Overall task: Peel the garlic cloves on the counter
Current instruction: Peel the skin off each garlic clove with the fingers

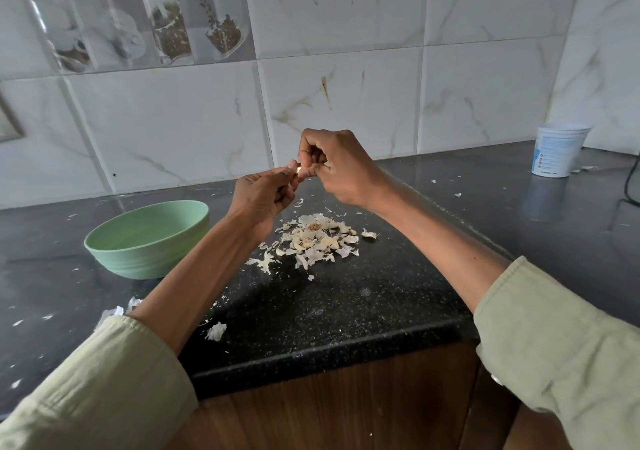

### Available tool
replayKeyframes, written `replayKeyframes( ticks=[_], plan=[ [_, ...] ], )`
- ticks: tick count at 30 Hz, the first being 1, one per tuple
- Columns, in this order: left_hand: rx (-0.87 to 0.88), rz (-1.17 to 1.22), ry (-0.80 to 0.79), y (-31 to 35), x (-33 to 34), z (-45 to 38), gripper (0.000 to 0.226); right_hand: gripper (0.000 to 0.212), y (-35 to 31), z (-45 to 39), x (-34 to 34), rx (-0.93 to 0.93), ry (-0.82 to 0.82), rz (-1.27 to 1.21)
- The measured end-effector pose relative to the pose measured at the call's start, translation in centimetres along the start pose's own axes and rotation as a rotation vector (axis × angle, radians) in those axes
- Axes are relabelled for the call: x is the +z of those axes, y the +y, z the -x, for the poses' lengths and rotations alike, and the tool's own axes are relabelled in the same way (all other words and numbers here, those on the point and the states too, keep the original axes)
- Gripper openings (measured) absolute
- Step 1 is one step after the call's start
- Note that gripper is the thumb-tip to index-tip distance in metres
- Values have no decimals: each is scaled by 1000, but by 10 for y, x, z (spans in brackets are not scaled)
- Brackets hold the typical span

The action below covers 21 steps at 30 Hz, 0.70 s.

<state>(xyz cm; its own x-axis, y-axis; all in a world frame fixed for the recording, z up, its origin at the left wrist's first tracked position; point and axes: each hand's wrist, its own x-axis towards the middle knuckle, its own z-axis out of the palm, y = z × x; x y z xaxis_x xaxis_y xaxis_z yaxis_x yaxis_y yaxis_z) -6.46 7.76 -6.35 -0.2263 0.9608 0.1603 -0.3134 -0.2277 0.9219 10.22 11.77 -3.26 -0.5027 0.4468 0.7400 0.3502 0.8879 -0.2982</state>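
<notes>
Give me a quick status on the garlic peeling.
Both hands, left and right, pinch one garlic clove above the counter. Skins and cloves piled beneath. Green bowl left, nothing blocking.

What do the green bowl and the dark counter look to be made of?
The green bowl looks like matte plastic or a similar moulded material: even pastel colour, soft sheen, faint ridges near its base. The counter looks like polished granite or a stone-look slab: black with fine pale specks and glossy reflections.

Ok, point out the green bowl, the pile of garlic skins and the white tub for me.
green bowl (114, 242), head view, near rim.
pile of garlic skins (317, 240), head view, middle of the heap.
white tub (557, 150), head view, side wall.
</notes>
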Motion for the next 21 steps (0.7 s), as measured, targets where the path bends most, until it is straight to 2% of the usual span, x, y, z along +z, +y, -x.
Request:
replayKeyframes(
  ticks=[7, 12, 17, 21],
  plan=[
    [8, 25, -65, -2, -1, 0, 28, 33, 9, -1, -2, 28, 30, -8],
    [-14, 30, -132, 2, -5, -2, 32, 35, 10, 1, -7, 42, 82, 3],
    [-27, 53, -69, 0, -7, -5, 14, 30, 8, 0, -3, 65, 56, -18],
    [-27, 48, -31, -2, -9, -9, 11, 23, 8, 3, -2, 82, -47, -34]
  ],
)
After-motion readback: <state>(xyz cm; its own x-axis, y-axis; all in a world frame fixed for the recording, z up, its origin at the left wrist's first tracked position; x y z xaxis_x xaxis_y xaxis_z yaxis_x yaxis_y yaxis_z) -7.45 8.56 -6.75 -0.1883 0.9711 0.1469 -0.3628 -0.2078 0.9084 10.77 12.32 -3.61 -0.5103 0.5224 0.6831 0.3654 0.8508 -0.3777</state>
